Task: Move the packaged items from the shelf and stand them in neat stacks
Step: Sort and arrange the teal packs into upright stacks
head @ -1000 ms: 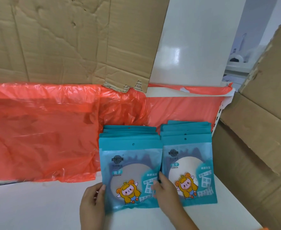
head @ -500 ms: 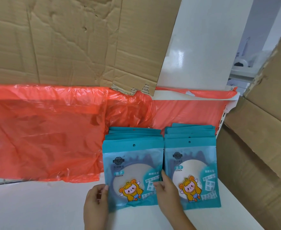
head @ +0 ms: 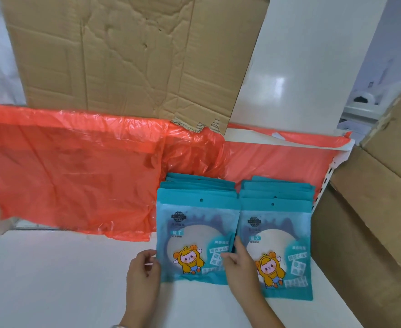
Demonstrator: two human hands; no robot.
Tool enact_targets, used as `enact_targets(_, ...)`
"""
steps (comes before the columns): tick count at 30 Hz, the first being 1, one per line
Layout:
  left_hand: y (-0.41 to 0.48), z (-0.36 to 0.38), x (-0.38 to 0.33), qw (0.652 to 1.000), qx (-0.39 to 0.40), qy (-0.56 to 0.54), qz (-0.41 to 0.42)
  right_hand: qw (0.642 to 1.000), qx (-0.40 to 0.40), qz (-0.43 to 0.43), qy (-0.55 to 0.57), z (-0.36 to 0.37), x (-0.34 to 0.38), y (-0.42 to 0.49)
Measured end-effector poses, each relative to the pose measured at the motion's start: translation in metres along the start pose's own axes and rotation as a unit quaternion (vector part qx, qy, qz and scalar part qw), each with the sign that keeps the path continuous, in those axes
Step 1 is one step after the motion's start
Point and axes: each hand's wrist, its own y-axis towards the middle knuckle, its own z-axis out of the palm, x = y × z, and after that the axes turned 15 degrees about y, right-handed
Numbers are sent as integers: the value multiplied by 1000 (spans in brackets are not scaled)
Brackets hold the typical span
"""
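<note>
Two stacks of teal mirror packets stand side by side on the white shelf [head: 64, 280], leaning back against orange plastic. My hands are on the front packet of the left stack [head: 194, 233]. My left hand [head: 143, 268] has curled fingers and pinches that packet's lower left edge. Fingers of my right hand [head: 238, 263] lie fairly straight on its lower right edge, in the gap beside the right stack [head: 282, 245]. Each packet has a cartoon figure in yellow and a hang hole at the top.
Orange plastic sheeting [head: 64, 174] hangs across the back of the shelf. A flattened cardboard sheet [head: 135, 55] leans above it. Large cardboard boxes [head: 372, 221] stand close on the right, next to the perforated shelf upright [head: 327, 183].
Both hands stay on the left stack's front packet, and the left hand has crept slightly up its edge. The view has shifted a little; the stacks have not visibly moved.
</note>
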Motion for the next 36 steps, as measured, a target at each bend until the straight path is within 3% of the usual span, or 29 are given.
enact_targets(9, -36, -48, 6, 995, -85, -19, -41, 991, -31, -121, 55, 21, 17, -29)
enact_targets(13, -48, -105, 26, 989, -130, -37, -66, 985, 21, -150, 77, 75, 19, -49)
enact_targets(25, -80, -367, 133, 942, -305, -17, -141, 951, 296, -37, 83, 326, 47, -184)
enact_targets(32, -66, -491, 163, 940, -299, 2, -163, 919, 379, 7, 110, 448, 80, -251)
enact_targets(36, -51, -534, 183, 945, -275, 22, -178, 917, 382, 31, 110, 495, 87, -259)
